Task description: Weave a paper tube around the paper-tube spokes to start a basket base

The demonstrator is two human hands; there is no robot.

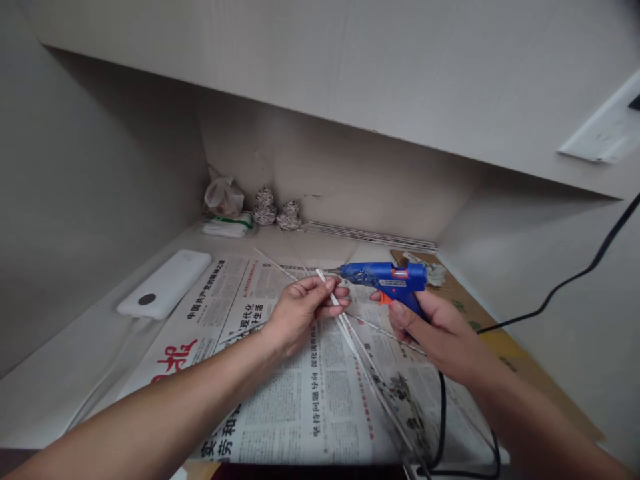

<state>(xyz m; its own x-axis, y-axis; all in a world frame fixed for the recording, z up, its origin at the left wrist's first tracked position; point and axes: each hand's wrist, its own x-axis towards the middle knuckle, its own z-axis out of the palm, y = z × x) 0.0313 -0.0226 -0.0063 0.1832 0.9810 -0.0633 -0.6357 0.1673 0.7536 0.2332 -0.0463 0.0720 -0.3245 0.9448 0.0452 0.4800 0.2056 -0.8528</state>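
Note:
My left hand (313,303) pinches thin rolled-paper sticks (350,337) close to their upper ends. The sticks slant down toward the near edge at the lower right. A blue hot glue gun (383,275) with an orange trigger is gripped in my right hand (427,327). Its metal nozzle points left and is close to the tips of the sticks; whether it touches them I cannot tell. More thin sticks cross beneath my hands over the spread newspaper (295,413).
A white power bank (165,283) with a cable lies at left. Farther back are a plastic bag (224,195), two woven gourd-shaped pieces (265,205) and a row of sticks (370,235). Cardboard (545,400) lines the right side. The gun's black cord (442,420) hangs near the front edge.

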